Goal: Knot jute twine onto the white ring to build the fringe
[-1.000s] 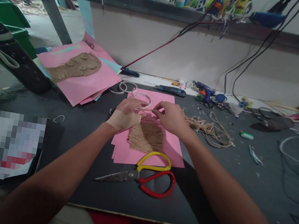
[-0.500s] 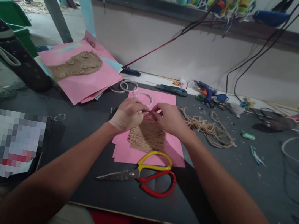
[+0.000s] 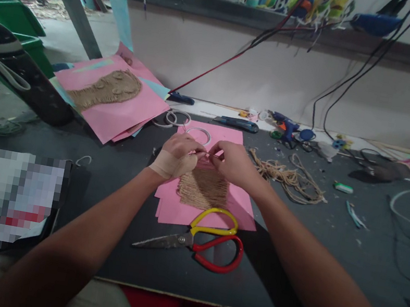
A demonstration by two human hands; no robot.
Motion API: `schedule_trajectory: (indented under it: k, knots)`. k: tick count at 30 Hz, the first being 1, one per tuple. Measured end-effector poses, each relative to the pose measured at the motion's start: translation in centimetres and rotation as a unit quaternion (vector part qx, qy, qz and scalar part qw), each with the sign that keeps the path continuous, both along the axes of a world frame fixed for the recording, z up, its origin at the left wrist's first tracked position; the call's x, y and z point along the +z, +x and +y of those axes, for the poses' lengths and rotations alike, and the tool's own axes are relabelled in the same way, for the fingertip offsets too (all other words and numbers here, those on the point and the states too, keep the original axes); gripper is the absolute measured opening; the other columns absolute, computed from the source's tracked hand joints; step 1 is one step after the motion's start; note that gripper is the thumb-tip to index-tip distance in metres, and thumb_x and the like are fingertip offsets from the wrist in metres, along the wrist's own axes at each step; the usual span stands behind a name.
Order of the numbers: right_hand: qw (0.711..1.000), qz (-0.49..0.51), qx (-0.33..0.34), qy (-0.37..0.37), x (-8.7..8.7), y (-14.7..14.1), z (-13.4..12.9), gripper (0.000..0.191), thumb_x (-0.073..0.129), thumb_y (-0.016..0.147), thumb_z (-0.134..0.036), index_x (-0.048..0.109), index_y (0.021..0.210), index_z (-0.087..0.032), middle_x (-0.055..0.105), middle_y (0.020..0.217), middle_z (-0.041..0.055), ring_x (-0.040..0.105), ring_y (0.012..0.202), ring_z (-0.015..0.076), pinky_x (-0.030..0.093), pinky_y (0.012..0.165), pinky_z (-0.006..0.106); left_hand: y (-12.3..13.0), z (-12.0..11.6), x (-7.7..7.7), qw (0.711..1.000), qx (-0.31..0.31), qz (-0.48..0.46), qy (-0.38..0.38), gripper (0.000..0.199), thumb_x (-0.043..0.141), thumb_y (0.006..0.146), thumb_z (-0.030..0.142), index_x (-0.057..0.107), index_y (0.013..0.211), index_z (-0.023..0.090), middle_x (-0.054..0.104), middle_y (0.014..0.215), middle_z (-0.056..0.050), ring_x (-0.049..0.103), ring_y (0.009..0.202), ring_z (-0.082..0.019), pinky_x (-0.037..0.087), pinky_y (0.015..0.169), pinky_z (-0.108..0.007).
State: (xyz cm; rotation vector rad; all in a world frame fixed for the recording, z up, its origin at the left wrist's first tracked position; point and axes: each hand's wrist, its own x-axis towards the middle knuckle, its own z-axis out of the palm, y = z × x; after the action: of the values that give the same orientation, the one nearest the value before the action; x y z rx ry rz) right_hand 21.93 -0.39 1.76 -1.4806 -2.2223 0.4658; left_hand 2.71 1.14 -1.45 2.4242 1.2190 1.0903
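We have rows of brown twine laid side by side in a roughly square patch (image 3: 203, 190) on the pink paper sheet (image 3: 243, 216) in front of us. That part looks done; just above it the paper shows pink between our hands, so we judge the upper part is left to cover, though our fingers hide some of it. Our left hand (image 3: 179, 150), with a pale wrap at the wrist, has thumb and fingers closed in a pinch, and our right hand (image 3: 232, 159) pinches opposite it; we seem to have a thin brown strand (image 3: 210, 154) between the two, over the sheet.

Nearest in our way lie the metal scissors with one yellow and one red handle (image 3: 184, 240), the yellow loop overlapping the sheet's lower edge. A white ring-shaped roll (image 3: 210, 136) sits at its top, just beyond our fingers. Loose tan twine (image 3: 290, 176) lies tangled to our right. At left, a larger brown twine piece (image 3: 114, 85) rests on more pink paper, well apart from our hands.
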Motion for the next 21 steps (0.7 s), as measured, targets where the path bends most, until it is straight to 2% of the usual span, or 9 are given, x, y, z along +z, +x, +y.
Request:
schedule_trajectory:
  k: [9,14,21]
  knots:
    - [1.0,0.008,0.005,0.023,0.03,0.02,-0.11,0.01,0.067,0.085,-0.02,0.07,0.094,-0.016,0.076,0.091,0.0096,0.069,0.077,0.0215,0.047,0.067,0.029,-0.12,0.28,-0.36,0.998,-0.002,0.019,0.062,0.013,0.067,0.085,0.019,0.079,0.088,0.021,0.079,0.092,-0.01,0.07,0.091,-0.025,0.049,0.09,-0.041]
    - [0.999,0.007,0.014,0.03,0.08,0.01,-0.24,0.012,0.061,0.083,-0.011,0.07,0.089,-0.016,0.075,0.088,0.0075,0.069,0.076,0.0198,0.046,0.068,0.028,-0.12,0.49,-0.69,0.993,-0.002,0.026,0.117,0.013,0.067,0.083,0.015,0.078,0.087,0.02,0.079,0.087,-0.006,0.071,0.084,-0.022,0.052,0.083,-0.037]
    - [0.999,-0.005,0.005,0.032,0.18,-0.04,-0.37,0.011,0.061,0.082,-0.011,0.07,0.086,-0.017,0.074,0.084,0.007,0.069,0.078,0.0206,0.044,0.067,0.027,-0.34,0.89,-1.0,0.989,-0.019,0.035,0.143,0.011,0.069,0.084,0.017,0.079,0.087,0.02,0.079,0.086,-0.006,0.071,0.083,-0.021,0.054,0.082,-0.036]
